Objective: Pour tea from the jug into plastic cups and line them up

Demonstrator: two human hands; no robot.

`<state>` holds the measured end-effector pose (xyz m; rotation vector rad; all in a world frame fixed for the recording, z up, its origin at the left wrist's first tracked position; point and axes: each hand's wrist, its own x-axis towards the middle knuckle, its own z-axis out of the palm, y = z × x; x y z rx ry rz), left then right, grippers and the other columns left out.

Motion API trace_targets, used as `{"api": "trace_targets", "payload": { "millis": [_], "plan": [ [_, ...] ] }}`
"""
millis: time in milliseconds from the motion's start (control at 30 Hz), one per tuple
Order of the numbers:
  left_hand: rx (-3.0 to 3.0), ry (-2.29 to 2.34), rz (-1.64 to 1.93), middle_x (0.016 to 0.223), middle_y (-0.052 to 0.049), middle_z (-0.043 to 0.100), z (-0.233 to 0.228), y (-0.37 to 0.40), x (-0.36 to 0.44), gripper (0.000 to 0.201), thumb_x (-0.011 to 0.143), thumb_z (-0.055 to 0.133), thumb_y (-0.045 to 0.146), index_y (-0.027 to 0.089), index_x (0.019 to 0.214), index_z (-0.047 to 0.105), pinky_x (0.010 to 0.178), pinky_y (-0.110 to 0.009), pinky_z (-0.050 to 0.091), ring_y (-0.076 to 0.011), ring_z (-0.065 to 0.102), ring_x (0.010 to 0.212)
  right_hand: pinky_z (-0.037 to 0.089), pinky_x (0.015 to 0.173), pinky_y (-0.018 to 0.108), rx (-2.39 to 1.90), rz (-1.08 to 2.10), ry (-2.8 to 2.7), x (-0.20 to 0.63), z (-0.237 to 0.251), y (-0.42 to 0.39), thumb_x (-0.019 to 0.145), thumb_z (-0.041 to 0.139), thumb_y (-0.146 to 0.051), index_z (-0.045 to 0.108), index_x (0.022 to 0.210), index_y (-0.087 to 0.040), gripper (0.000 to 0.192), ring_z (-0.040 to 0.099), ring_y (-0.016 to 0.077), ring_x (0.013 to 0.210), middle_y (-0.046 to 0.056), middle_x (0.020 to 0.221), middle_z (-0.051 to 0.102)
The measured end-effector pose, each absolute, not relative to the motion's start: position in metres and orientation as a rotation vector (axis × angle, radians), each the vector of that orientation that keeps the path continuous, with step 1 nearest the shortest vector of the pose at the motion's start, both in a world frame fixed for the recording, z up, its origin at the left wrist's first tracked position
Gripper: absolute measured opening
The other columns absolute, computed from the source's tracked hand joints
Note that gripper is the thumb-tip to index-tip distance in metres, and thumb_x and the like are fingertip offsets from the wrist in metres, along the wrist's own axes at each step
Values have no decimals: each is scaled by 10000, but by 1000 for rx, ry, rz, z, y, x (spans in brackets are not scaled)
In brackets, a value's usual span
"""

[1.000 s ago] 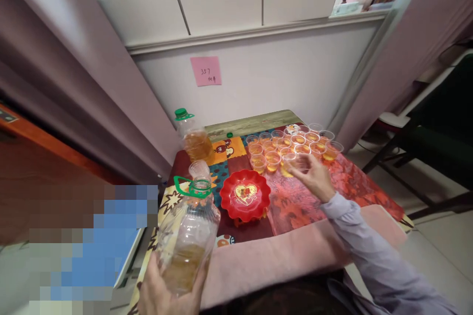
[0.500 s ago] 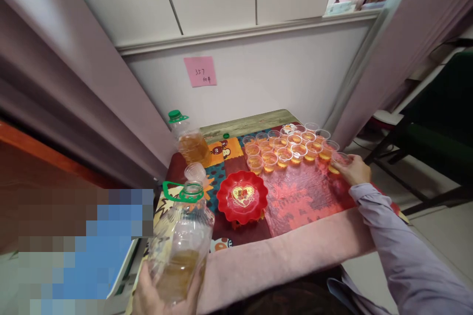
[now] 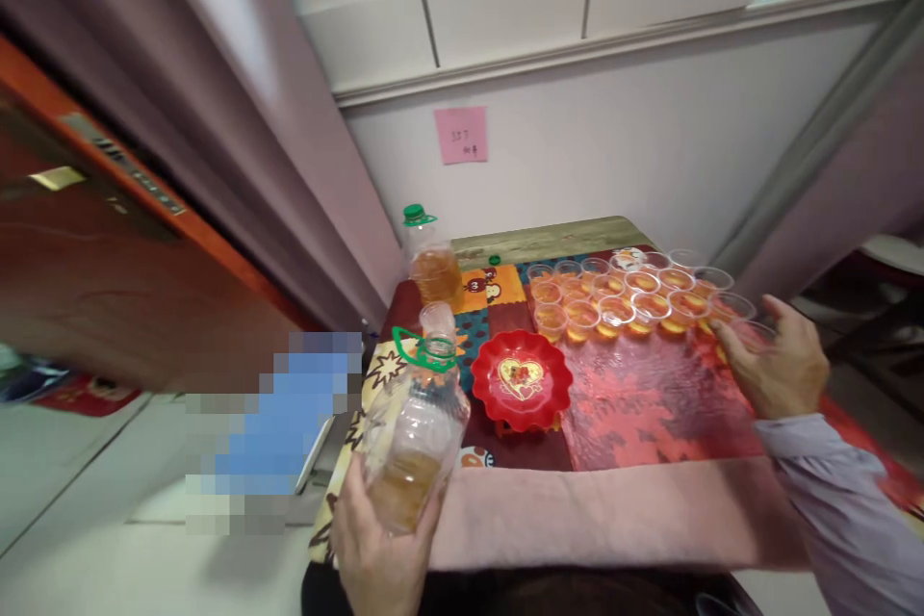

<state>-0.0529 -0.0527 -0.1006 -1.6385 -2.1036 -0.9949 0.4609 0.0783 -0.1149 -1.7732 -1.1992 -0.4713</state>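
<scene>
Clear ribbed plastic, dented and soft-looking: the bottle (image 3: 411,448) sits in the left hand (image 3: 379,558), fingers wrapped round its lower body where amber liquid pools in the bottom third. Grip is low, near the weight, which reads as a way to keep the tall, mostly empty bottle steady. Its mouth is uncapped; a green handle loop (image 3: 419,354) hangs at the neck. It is held upright, tipped slightly, above the near-left edge of the table (image 3: 549,236).

Right hand (image 3: 780,371) rests at the far right end of the cup rows, fingers curled narrowly about one small clear cup (image 3: 747,337) with amber liquid in it. That cup stands just beside the rest, at the end of the front row, on the table.

Cups (image 3: 621,294): thin transparent plastic, round, shallow, packed rim to rim in rows, most holding a little amber liquid. Tight rows look meant to save room.

Red plate (image 3: 521,377): glossy, scalloped rim, heart print in the middle, raised on a short foot, near the table's centre.

Second bottle (image 3: 431,260), green cap on, partly full, stands upright at the far-left corner. Patchwork cloth (image 3: 498,287), crinkled red film (image 3: 650,395), pink padded edge (image 3: 613,515). Pink note (image 3: 460,135) on the wall.
</scene>
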Motion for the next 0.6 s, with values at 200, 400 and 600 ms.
{"api": "trace_targets", "payload": {
  "millis": [200,400,600],
  "plan": [
    [-1636,-2072,-1023,1410,-248,620,-105,-58,-54,1063,800,685,741,142,1606,336,1032,-553,533,-411,646,1231,577,867,369,-1181,13,-1741,308,-63,108,998,649,-402,759,1065,-244,204,746,230,933,69,1006,792],
    [-1582,-2105,-1152,1379,-241,635,-110,-62,-58,1081,769,708,756,141,1588,362,1015,-525,553,-381,671,1195,569,925,321,-1099,343,-2212,167,-65,169,1009,635,-312,758,1148,-231,202,734,210,1022,69,1121,769],
    [-1588,-2110,-1185,1435,-245,604,-114,-64,-60,1067,769,750,704,155,1590,348,1056,-541,529,-388,640,1268,538,1007,320,-1308,296,-2635,95,-51,200,1042,528,-277,634,1412,-285,385,667,228,1246,97,1449,631]
  ]
}}
